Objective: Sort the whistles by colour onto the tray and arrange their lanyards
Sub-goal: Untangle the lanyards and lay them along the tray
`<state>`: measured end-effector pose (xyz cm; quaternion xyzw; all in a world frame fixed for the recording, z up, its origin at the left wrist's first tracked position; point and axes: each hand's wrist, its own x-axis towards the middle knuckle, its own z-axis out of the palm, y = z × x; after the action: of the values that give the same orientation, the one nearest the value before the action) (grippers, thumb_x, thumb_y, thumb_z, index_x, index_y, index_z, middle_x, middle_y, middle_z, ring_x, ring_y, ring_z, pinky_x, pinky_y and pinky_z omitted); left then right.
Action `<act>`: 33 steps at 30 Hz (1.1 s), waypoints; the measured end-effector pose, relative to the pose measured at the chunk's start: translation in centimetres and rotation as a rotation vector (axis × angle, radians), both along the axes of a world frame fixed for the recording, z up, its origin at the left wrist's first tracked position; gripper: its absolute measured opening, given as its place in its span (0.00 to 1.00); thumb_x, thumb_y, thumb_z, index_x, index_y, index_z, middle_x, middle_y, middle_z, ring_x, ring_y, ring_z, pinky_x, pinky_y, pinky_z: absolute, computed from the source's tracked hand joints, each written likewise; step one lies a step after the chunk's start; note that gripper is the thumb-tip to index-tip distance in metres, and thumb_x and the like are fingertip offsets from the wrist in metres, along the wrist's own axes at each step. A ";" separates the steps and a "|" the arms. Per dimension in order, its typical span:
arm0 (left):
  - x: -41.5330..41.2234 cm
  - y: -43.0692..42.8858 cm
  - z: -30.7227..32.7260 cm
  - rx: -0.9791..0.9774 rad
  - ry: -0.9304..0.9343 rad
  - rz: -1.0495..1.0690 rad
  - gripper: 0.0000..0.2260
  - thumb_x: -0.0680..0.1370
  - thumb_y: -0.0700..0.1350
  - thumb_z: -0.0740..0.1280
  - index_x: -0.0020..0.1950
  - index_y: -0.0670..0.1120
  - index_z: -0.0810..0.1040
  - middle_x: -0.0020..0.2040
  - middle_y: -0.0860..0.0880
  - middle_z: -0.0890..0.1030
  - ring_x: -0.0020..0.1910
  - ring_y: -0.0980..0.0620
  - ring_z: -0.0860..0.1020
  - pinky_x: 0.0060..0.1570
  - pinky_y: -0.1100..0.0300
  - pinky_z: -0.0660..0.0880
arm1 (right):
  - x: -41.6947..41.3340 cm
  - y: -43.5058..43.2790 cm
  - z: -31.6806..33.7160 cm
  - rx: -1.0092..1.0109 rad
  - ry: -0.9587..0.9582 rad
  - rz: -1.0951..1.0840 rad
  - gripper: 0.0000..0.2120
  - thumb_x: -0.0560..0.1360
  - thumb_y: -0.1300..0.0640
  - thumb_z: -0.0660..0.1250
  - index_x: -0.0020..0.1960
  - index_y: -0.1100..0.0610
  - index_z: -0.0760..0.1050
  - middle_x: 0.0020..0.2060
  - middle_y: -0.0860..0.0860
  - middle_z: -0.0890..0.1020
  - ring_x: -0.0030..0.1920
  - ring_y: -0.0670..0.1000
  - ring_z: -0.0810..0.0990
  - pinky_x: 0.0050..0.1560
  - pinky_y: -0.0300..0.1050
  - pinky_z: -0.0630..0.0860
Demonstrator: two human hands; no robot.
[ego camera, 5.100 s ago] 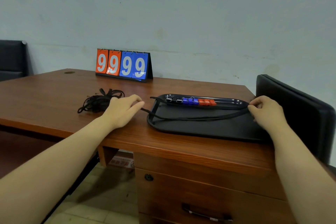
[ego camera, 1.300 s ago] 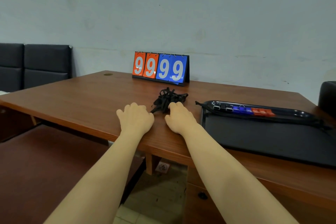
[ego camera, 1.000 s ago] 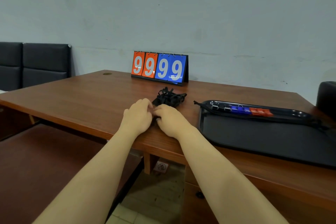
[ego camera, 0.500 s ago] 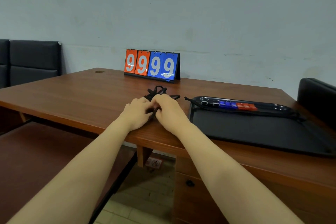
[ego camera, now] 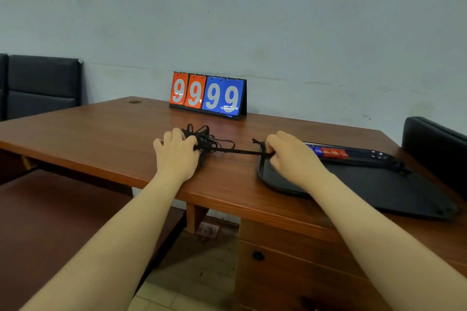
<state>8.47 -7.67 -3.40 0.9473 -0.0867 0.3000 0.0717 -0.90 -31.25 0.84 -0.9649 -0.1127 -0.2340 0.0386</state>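
A tangled pile of black lanyards (ego camera: 202,137) lies on the wooden desk (ego camera: 101,139). My left hand (ego camera: 177,154) presses down on the pile's near side, fingers curled over it. My right hand (ego camera: 290,156) pinches one black lanyard (ego camera: 240,151) that runs taut from the pile to the left rim of the black tray (ego camera: 366,189). Blue whistles (ego camera: 314,150) and red whistles (ego camera: 333,153) sit in a row along the tray's far edge, partly hidden behind my right hand. Another lanyard (ego camera: 401,168) lies near the tray's right rim.
A flip scoreboard (ego camera: 208,94) reading 99 on orange and 99 on blue stands at the back of the desk by the wall. A black padded chair back (ego camera: 434,151) is at the right, dark seats (ego camera: 43,83) at the left. Desk drawers (ego camera: 290,272) are below.
My hands were together on the pile half a second ago. My right hand has drawn one lanyard out to the right, up to the tray's left rim, while my left hand stays on the pile.
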 end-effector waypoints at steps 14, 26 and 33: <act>0.1 -0.1 0.1 -0.049 0.052 0.142 0.12 0.79 0.50 0.60 0.59 0.47 0.75 0.57 0.45 0.72 0.57 0.44 0.70 0.59 0.46 0.64 | -3.5 -13.0 0.8 0.181 0.070 -0.337 0.10 0.75 0.64 0.61 0.36 0.56 0.72 0.36 0.52 0.77 0.39 0.55 0.75 0.42 0.49 0.74; -0.9 -1.0 0.8 -0.145 -0.233 -0.096 0.09 0.72 0.45 0.67 0.50 0.43 0.77 0.56 0.44 0.74 0.57 0.44 0.71 0.57 0.47 0.63 | -7.4 -18.1 -1.3 0.692 -0.082 -0.428 0.12 0.77 0.67 0.60 0.43 0.55 0.79 0.44 0.55 0.79 0.45 0.55 0.78 0.46 0.47 0.72; -0.4 -9.8 2.2 -0.004 0.187 -0.350 0.19 0.77 0.39 0.61 0.68 0.51 0.69 0.65 0.49 0.74 0.65 0.47 0.69 0.65 0.46 0.62 | -7.3 -19.6 -1.5 0.878 -0.092 -0.397 0.12 0.78 0.68 0.60 0.43 0.54 0.76 0.45 0.57 0.80 0.41 0.52 0.82 0.39 0.41 0.76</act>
<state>8.09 -17.44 -1.18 0.9414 -0.2425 0.1937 0.1324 -8.21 -50.85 -0.69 -0.8488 0.1814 -0.3048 0.3920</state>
